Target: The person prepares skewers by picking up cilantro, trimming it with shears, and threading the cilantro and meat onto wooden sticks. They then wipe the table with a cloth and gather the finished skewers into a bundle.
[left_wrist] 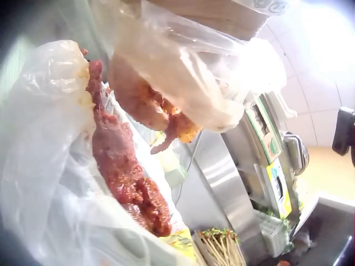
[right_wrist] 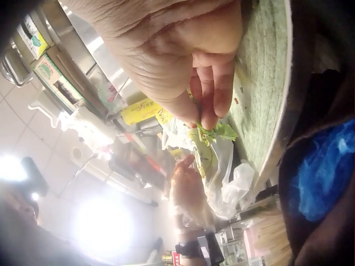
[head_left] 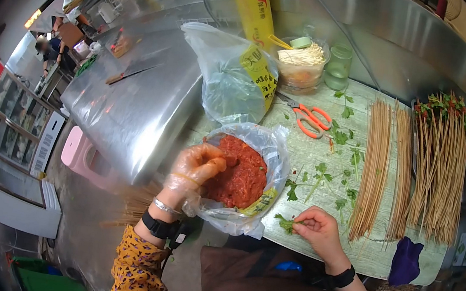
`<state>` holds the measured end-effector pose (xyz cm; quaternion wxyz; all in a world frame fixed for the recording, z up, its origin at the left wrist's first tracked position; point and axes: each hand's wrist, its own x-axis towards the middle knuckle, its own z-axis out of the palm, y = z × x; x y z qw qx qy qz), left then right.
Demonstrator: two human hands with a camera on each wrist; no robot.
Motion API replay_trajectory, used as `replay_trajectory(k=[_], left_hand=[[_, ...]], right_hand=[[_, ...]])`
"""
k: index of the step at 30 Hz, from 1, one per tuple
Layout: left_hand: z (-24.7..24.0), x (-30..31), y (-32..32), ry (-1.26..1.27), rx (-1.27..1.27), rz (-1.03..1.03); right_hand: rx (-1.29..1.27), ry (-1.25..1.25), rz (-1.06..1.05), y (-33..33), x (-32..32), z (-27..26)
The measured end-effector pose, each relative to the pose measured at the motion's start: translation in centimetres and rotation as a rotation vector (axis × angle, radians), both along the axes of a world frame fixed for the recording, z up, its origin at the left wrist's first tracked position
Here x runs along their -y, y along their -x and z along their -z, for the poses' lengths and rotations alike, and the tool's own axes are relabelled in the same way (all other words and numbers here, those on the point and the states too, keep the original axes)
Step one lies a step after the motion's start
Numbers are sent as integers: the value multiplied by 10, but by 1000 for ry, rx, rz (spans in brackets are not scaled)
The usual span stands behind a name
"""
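My left hand (head_left: 198, 164), in a clear plastic glove, is over the left side of a bag-lined container (head_left: 278, 169) of red marinated meat (head_left: 241, 176). In the left wrist view a small strip of meat (left_wrist: 171, 133) hangs pinched between its fingertips. My bare right hand (head_left: 320, 232) pinches a green leafy herb sprig (head_left: 284, 223) by thumb and fingers, close to the table's front edge. The right wrist view shows the same sprig (right_wrist: 219, 133) sticking out past the fingertips. Loose herb sprigs (head_left: 323, 175) lie scattered on the table right of the meat.
Orange-handled scissors (head_left: 310, 120) lie behind the herbs. A tied plastic bag (head_left: 232, 81), a tub of enoki mushrooms (head_left: 302, 66) and a green glass (head_left: 338, 68) stand at the back. Bare skewers (head_left: 374, 170) and a tray of loaded skewers (head_left: 439, 167) lie at the right, near a purple cloth (head_left: 406, 261).
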<state>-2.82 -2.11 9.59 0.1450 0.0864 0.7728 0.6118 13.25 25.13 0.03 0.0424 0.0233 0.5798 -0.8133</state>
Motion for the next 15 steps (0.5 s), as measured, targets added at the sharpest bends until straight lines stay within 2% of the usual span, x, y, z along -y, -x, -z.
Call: replay_trajectory(k=[4,10,13,15], left_hand=[[11,13,7,-453,106,87],[13,12,0,-442,129,-54],[7,-1,-13,-459,213,-213],[17,4,-14,-404,110,-145]], right_hand=[[6,-1,-4,0,0,1],[11,36,-9,0,-1,-1],[23,48,-14,-1,-1,-1],[39,53,-11,-2,-1,0]])
